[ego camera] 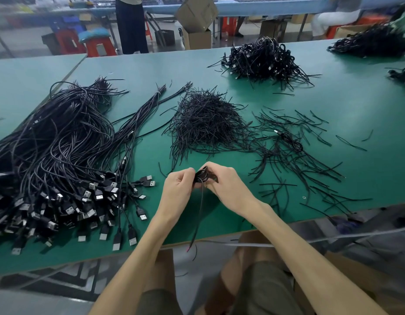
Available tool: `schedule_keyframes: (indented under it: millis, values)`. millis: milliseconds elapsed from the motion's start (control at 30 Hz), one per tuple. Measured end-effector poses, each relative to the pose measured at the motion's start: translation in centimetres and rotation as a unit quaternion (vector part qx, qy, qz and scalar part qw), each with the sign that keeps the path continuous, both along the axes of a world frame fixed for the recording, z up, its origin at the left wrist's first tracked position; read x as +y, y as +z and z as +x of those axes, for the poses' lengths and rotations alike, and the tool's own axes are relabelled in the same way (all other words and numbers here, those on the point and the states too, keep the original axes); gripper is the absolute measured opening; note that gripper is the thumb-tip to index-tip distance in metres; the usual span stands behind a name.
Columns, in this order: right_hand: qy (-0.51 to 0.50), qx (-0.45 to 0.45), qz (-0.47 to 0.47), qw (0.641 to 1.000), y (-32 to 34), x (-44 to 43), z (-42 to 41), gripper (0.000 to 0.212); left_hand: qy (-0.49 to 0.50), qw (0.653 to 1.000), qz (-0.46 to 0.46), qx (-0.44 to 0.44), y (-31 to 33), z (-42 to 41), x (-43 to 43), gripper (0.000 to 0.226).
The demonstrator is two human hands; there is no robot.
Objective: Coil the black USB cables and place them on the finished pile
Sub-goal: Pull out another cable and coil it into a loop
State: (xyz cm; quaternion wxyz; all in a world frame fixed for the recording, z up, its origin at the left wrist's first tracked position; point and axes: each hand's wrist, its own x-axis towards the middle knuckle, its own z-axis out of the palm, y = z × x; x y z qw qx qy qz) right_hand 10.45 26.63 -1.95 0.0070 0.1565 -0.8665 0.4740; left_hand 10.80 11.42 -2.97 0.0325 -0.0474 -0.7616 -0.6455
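Observation:
Between my two hands, just above the green table (367, 114), is a small coil of black USB cable (202, 175). My left hand (177, 189) pinches its left side and my right hand (228, 186) grips its right side. The cable's loose tail (198, 219) hangs down past the table's near edge. A big heap of uncoiled USB cables (60, 160) with silver plugs lies at the left. A pile of coiled cables (262, 60) sits at the far middle of the table.
A mound of short black ties (206, 121) lies ahead of my hands, with loose ties scattered to the right around one coiled cable (292, 142). More cable piles (369, 44) sit far right. A person, stools and cardboard boxes (197, 21) stand beyond the table.

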Motion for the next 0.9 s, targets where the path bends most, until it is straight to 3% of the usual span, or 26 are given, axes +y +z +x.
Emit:
schedule_keyframes:
  millis: [133, 267, 433, 667, 900]
  values:
    - [0.011, 0.013, -0.011, 1.000, 0.1, 0.4, 0.2, 0.032, 0.001, 1.000, 0.017, 0.007, -0.1, -0.2, 0.5, 0.046]
    - [0.008, -0.010, -0.077, 0.997, -0.1, 0.3, 0.2, 0.010, 0.001, 1.000, 0.011, 0.000, -0.4, -0.4, 0.4, 0.056]
    - [-0.002, -0.028, -0.152, 0.988, -0.2, 0.0, 0.6, 0.014, 0.020, 1.000, 0.009, -0.006, -0.5, -0.4, 0.7, 0.060]
    - [-0.110, 0.001, -0.141, 0.984, -0.4, -0.2, 0.4, 0.024, 0.008, 0.995, -0.070, 0.067, -0.6, -0.1, 1.0, 0.017]
    - [-0.123, 0.010, -0.075, 0.990, -0.4, -0.1, 0.7, 0.021, 0.052, 0.980, -0.156, 0.116, -0.9, 0.2, 1.3, 0.010]
